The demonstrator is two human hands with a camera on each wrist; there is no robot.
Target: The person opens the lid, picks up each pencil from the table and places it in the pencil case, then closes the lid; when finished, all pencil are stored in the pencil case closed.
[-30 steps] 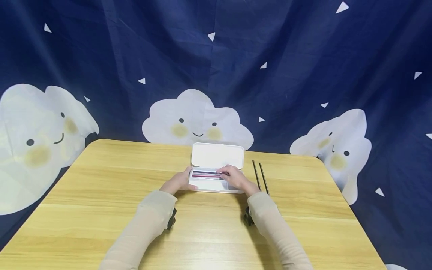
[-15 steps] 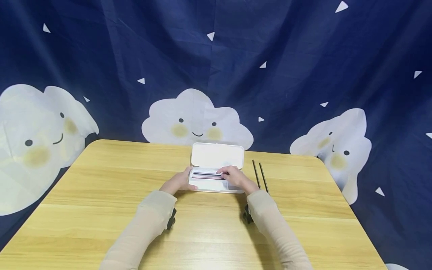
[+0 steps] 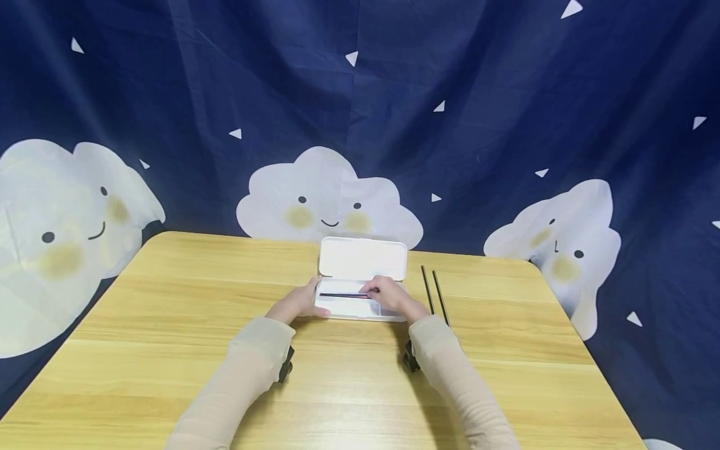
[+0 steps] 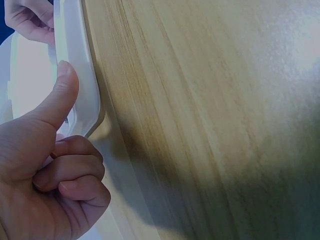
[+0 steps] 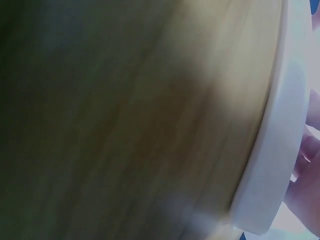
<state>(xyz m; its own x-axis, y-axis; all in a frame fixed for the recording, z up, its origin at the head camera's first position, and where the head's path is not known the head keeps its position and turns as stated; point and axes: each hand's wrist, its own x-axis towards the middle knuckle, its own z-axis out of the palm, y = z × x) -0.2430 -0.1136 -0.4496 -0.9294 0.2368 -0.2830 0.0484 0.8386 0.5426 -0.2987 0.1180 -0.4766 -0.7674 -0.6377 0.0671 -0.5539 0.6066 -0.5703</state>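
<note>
A white pencil case (image 3: 349, 309) lies on the table with its hinged lid (image 3: 362, 258) standing open at the back. My left hand (image 3: 298, 302) grips the case's left end, its thumb (image 4: 61, 90) along the front rim and the other fingers curled at the corner. Inside the tray runs a thin dark pencil (image 3: 340, 294) with a reddish edge showing beside it. My right hand (image 3: 390, 295) reaches into the case and pinches the pencil's right end. In the right wrist view, its fingers (image 5: 311, 145) show beyond the case wall.
Two thin black sticks (image 3: 429, 290) lie side by side on the wooden table (image 3: 349, 387), right of the case and partly behind the right arm. A dark blue curtain (image 3: 360, 112) with white clouds hangs behind the table's far edge.
The dark and red pencils, apart half a second ago, now lie close together in the tray. My right hand has shifted slightly at their right end; the left hand keeps its grip on the case.
</note>
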